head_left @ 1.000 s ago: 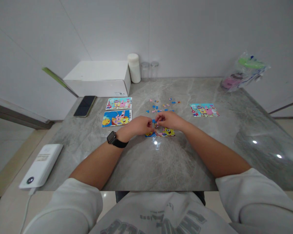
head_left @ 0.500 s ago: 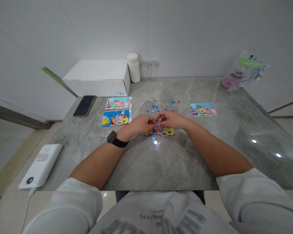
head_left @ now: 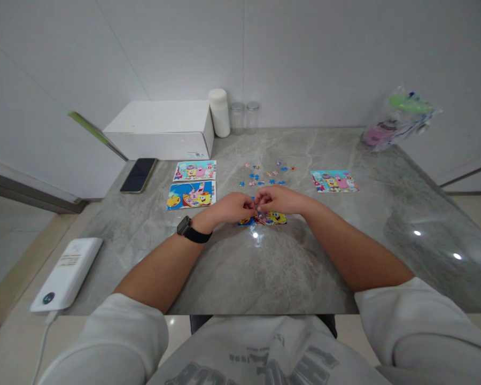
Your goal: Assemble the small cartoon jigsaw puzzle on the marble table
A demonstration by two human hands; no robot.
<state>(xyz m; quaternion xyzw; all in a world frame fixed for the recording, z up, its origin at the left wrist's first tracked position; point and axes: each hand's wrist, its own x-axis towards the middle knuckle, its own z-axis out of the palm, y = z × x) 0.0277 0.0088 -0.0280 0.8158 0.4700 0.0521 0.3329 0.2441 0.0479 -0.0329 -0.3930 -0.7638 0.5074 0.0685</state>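
Note:
A partly joined jigsaw puzzle (head_left: pixel 278 217) lies flat on the table in front of me, showing a yellow cartoon figure. My left hand (head_left: pixel 239 207), a black watch on its wrist, bends its fingers down over the puzzle's left part. From the other side, my right hand (head_left: pixel 278 200) is closed in a pinch over the puzzle's upper middle, fingertips almost meeting the left ones. Small bits of jigsaw show between the fingertips; the fingers largely cover what they grip. Beyond my hands lie several loose jigsaw pieces (head_left: pixel 273 173), blue, pink and orange.
Two picture cards, an upper one (head_left: pixel 195 170) and a lower one (head_left: pixel 191 194), lie to the left; another card (head_left: pixel 335 181) is at right. A phone (head_left: pixel 139 175), white box (head_left: pixel 160 131), white bottle (head_left: pixel 219 113), bagged cup (head_left: pixel 398 120) and corded white power bank (head_left: pixel 67 274) surround them.
Both hands have sunk slightly closer to the puzzle, fingertips still together. The loose pieces and cards lie as before.

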